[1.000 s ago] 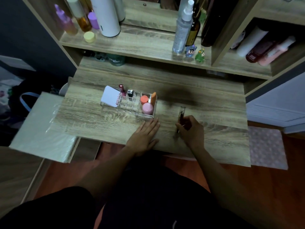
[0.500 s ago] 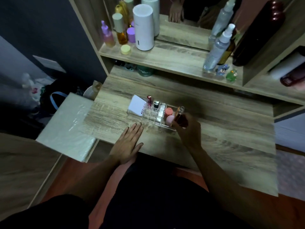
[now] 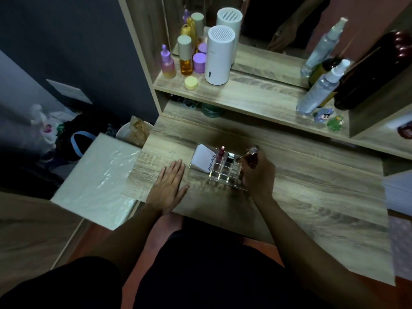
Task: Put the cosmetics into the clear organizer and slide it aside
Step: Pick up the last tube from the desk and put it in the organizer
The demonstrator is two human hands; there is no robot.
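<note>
The clear organizer (image 3: 219, 172) sits on the wooden desk (image 3: 312, 197). A white compact (image 3: 204, 160) leans in its left end; a pink lipstick (image 3: 221, 152) and a black-capped tube (image 3: 230, 157) stand in its grid cells. My right hand (image 3: 258, 172) is shut on a slim gold-brown tube (image 3: 250, 152) with a clear cap, tilted above the organizer's right part and hiding that part. My left hand (image 3: 169, 186) lies flat on the desk, fingers spread, just left of the organizer and not touching it.
An upper shelf (image 3: 245, 94) carries a white cylinder (image 3: 219, 55), several bottles and jars at left, spray bottles (image 3: 321, 85) and small figurines at right. A plastic-covered white stool (image 3: 98, 177) stands left of the desk. A paper stack (image 3: 399, 188) lies at the right edge.
My right hand lifted the slim tube off the desk and carried it left over the organizer. The left hand stays flat on the desk. The camera view swung left.
</note>
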